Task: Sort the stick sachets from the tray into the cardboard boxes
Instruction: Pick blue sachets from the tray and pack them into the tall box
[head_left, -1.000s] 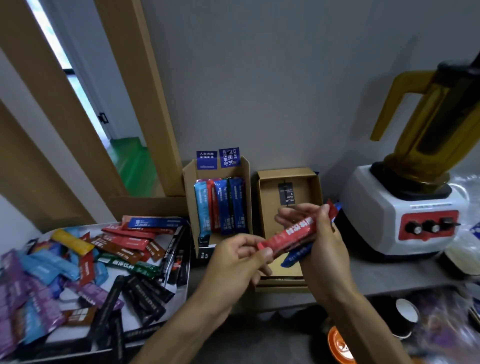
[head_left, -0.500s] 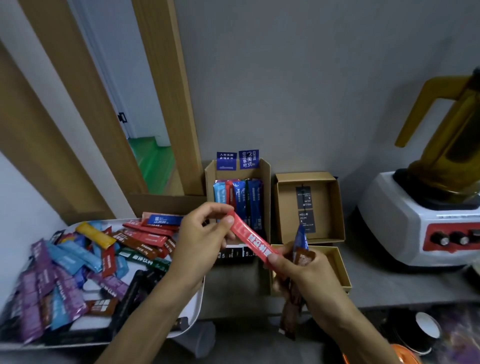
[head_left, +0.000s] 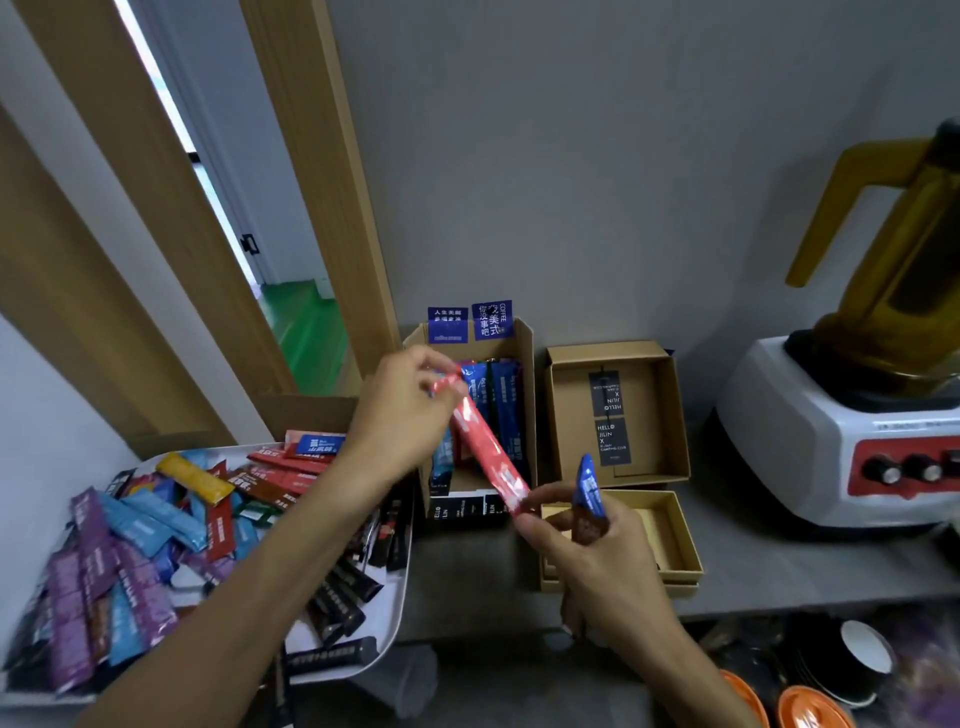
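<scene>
Nearest you on the left, the tray (head_left: 384, 634) holds a loose heap of stick sachets (head_left: 130, 545), so most of the sorting looks undone. Your right hand (head_left: 597, 566), over the shallow box (head_left: 680, 540) on the counter (head_left: 779, 561), curls round a blue sachet (head_left: 587, 483) and a brown sachet (head_left: 587, 527) as a reserve, while its fingertips also pinch the lower end of the red sachet (head_left: 485, 452). That red stick slants up and left to your left hand (head_left: 400, 415), which pinches its upper end just in front of the tall box (head_left: 527, 358). Held at both ends it lies straight, likely so you can steer it in upright beside the blue sticks (head_left: 506, 405) standing there. Farther right, the open box (head_left: 649, 415) holds only a dark card (head_left: 608, 415), probably waiting for another colour, and the blender (head_left: 810, 415) stands well apart
</scene>
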